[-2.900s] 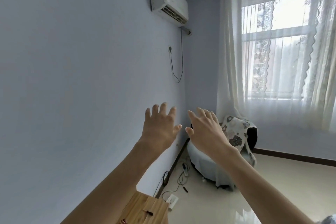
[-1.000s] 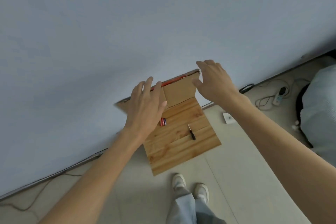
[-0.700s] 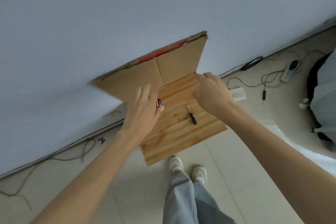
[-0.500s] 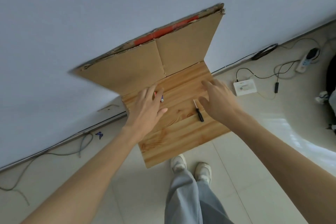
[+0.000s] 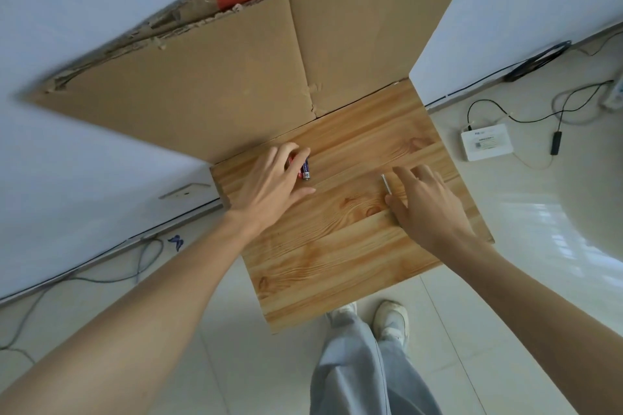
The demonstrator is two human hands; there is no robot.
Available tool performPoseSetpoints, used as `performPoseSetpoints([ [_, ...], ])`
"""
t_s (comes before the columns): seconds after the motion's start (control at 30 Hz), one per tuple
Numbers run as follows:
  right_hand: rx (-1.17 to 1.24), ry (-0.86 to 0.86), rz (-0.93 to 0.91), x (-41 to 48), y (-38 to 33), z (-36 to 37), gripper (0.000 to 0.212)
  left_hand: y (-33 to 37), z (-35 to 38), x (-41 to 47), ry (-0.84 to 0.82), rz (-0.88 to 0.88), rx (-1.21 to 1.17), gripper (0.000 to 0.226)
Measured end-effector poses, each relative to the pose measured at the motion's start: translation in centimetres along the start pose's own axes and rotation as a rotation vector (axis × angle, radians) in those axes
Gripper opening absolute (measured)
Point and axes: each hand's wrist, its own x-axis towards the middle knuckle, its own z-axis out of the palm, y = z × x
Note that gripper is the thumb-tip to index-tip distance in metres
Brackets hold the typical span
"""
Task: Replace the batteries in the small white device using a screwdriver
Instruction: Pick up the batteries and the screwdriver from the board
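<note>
On the pale wooden tabletop (image 5: pixel 337 256): left hand (image 5: pixel 269 184) spread, fingers over red-blue batteries (image 5: pixel 305 169); right hand (image 5: pixel 426 207) unclenched, covering slim metal-shafted screwdriver (image 5: pixel 386 184).

I stand facing a pale blue wall (image 5: pixel 84 10) on a glossy cream tiled floor (image 5: pixel 236 364). Cables (image 5: pixel 111 274) trail along the skirting, and daylight glares off the tiles at my right.
</note>
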Motion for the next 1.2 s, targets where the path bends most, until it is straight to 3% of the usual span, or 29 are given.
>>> performPoseSetpoints([
  [0.23, 0.017, 0.032, 0.013, -0.2, 0.6, 2.3, 0.041, -1.2, 2.1, 0.8, 0.075, 0.133, 0.055, 0.063],
  [0.87, 0.149, 0.086, 0.028, -0.1, 0.9, 5.7, 0.013, -2.9, 4.0, 1.8, 0.172, 0.194, -0.104, 0.052],
  [1.2, 0.158, 0.099, 0.086, -0.5, 0.0, 5.8, 0.011, -2.1, 3.7, 1.2, 0.222, 0.201, -0.154, 0.047],
])
